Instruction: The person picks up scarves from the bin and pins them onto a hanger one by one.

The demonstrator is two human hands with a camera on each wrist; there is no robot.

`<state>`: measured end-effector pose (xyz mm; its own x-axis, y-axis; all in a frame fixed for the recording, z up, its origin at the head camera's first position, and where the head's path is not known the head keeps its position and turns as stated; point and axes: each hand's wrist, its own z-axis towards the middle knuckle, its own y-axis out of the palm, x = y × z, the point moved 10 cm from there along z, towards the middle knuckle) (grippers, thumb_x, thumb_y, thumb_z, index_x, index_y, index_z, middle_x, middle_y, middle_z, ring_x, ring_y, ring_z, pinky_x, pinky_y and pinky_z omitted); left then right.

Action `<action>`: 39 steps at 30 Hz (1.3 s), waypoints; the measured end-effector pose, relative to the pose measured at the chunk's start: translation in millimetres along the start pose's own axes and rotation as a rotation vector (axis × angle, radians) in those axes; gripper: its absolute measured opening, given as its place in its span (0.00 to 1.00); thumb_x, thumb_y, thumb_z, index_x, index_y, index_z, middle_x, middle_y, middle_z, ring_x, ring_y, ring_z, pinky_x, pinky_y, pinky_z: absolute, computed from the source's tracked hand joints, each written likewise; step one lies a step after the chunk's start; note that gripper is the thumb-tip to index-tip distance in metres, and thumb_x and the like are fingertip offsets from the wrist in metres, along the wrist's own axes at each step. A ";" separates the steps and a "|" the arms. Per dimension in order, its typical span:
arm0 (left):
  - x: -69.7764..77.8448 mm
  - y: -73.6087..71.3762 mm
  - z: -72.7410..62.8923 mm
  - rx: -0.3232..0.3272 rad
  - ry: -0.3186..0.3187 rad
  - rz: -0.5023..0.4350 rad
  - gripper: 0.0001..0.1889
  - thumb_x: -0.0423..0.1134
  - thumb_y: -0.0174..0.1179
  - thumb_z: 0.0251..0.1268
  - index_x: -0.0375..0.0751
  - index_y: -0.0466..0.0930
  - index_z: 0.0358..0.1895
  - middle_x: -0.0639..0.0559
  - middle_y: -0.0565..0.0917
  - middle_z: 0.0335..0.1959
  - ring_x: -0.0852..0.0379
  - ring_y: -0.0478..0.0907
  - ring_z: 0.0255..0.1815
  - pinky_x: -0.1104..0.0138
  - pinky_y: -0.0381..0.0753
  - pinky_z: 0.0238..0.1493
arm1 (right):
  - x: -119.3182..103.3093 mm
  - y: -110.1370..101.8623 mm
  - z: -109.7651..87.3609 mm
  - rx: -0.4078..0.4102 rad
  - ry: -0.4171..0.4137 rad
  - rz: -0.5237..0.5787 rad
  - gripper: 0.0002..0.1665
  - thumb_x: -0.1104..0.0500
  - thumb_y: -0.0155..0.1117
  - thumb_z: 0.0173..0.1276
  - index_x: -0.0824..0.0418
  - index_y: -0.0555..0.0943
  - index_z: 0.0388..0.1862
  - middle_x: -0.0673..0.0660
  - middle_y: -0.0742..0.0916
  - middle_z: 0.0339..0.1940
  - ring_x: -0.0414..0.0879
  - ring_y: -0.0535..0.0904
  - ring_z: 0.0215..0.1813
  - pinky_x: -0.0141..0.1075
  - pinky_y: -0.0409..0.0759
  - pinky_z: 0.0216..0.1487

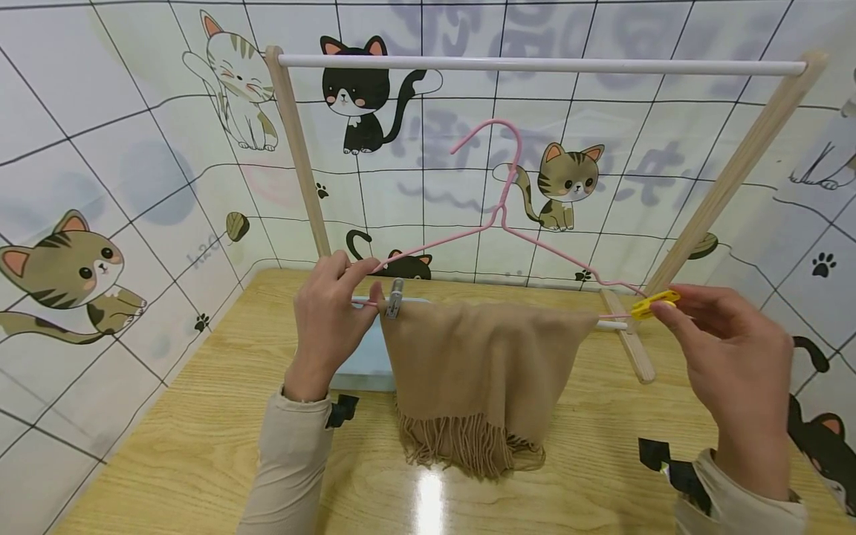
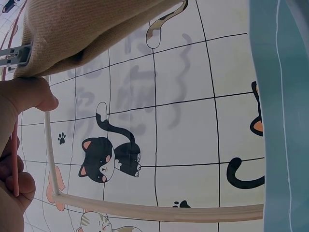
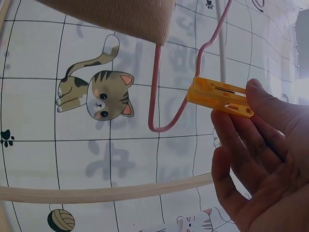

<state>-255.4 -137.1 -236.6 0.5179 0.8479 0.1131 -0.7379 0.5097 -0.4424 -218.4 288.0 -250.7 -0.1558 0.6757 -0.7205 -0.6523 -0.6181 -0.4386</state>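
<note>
A pink wire hanger (image 1: 441,241) is held upright, its hook free in the air. Over its lower bar hangs a tan fringed scarf (image 1: 481,364). My left hand (image 1: 334,319) grips the hanger's left corner, thumb close to a grey clothespin (image 1: 394,299) that sits on the scarf's top left edge. Between thumb and fingers, my right hand (image 1: 735,357) pinches a yellow clothespin (image 1: 654,305). In the right wrist view, the nose of this clothespin (image 3: 217,96) is right at the hanger wire, near its right corner and apart from the scarf's edge.
Behind the hanger stands a wooden rack with a white top rail (image 1: 535,65) and slanted posts (image 1: 735,171). A light blue flat object (image 1: 364,364) lies on the wooden table (image 1: 180,446), partly behind the scarf. Cat-patterned sheeting (image 1: 455,171) covers the walls.
</note>
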 end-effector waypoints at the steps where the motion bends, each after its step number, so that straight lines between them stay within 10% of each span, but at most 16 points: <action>1: 0.0 -0.2 0.0 0.002 -0.001 -0.003 0.13 0.29 0.67 0.55 0.41 0.89 0.45 0.49 0.68 0.25 0.52 0.62 0.25 0.64 0.55 0.23 | -3.1 1.2 -0.6 -0.003 -0.018 0.014 0.20 0.61 0.74 0.65 0.61 0.86 0.56 0.25 0.80 0.37 0.21 0.78 0.40 0.18 0.70 0.47; 39: 2.0 -1.0 -0.2 0.011 0.012 -0.014 0.13 0.29 0.66 0.54 0.42 0.89 0.43 0.49 0.68 0.25 0.52 0.62 0.25 0.65 0.55 0.22 | -3.8 29.4 -0.6 -0.147 0.003 0.195 0.12 0.64 0.73 0.65 0.62 0.90 0.47 0.42 0.90 0.43 0.32 0.85 0.41 0.18 0.79 0.43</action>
<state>-253.5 -135.9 -236.0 0.5335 0.8388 0.1081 -0.7354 0.5232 -0.4307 -236.5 267.0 -261.2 -0.2660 0.5366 -0.8008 -0.4950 -0.7889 -0.3642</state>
